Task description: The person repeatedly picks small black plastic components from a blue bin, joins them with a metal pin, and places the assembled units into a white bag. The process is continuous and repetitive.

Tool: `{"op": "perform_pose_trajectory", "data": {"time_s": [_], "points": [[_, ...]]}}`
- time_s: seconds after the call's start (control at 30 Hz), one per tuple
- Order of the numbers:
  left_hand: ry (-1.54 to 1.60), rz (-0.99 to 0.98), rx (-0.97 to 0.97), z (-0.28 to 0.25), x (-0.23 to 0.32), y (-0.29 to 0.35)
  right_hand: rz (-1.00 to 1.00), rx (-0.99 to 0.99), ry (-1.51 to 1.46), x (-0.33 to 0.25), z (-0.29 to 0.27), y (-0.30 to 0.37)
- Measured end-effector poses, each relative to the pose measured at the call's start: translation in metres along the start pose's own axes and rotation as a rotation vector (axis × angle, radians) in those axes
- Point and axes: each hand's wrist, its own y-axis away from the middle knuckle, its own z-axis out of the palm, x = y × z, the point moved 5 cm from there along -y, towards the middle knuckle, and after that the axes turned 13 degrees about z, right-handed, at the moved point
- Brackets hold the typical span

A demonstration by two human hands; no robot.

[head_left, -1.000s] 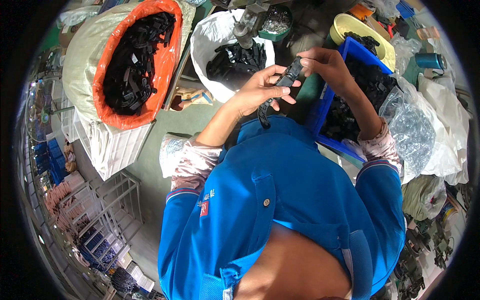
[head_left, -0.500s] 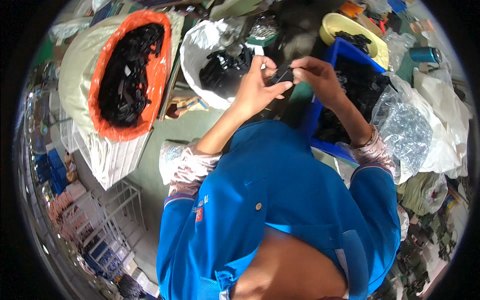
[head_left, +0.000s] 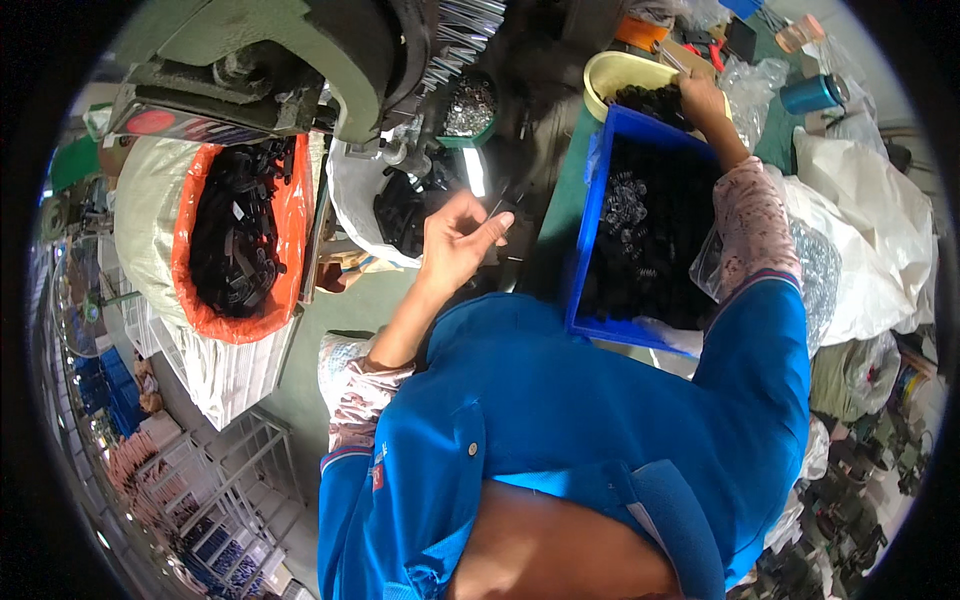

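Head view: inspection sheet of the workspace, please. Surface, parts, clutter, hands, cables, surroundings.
Surface: green worktop, partly covered.
Parts: blue crate and yellow tub hold black pieces; green tray holds small shiny ones.
Clutter: clear plastic bag and blue cylinder at upper right.
Hands: left hand pinches a thin dark piece, details unclear; right hand at the yellow tub, grip unclear.
Cables: nothing seen.
Surroundings: grey-green machine at upper left; orange-lined sack of black pieces below it.
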Motion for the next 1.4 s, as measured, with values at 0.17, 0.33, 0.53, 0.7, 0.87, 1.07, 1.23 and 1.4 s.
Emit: {"op": "perform_pose_trajectory", "data": {"time_s": [0.17,0.33,0.53,0.7,0.87,1.07,1.23,1.4], "points": [[0.095,0.019,0.045,-0.007,0.007,0.002,0.03,-0.033,0.02,0.016,0.014,0.002],[0.127,0.028,0.079,-0.026,0.005,-0.003,0.178,-0.1,-0.124,0.027,-0.02,-0.003],[0.131,0.157,0.018,-0.047,0.004,0.006,0.287,-0.287,-0.127,0.021,0.042,-0.011],[0.221,0.051,0.162,-0.071,0.003,0.026,0.402,-0.378,-0.182,0.021,0.051,-0.013],[0.124,0.121,0.172,-0.084,-0.001,0.012,0.243,-0.092,-0.551,-0.049,-0.047,0.01],[0.062,0.231,0.072,-0.086,-0.003,-0.009,-0.118,-0.535,-1.337,-0.211,-0.158,0.146],[-0.033,0.291,-0.015,-0.104,0.005,-0.01,-0.132,-0.512,-1.426,-0.256,-0.168,0.167],[-0.136,0.331,-0.073,-0.127,0.008,-0.012,-0.132,-0.49,-1.311,-0.278,-0.171,0.164]]}}
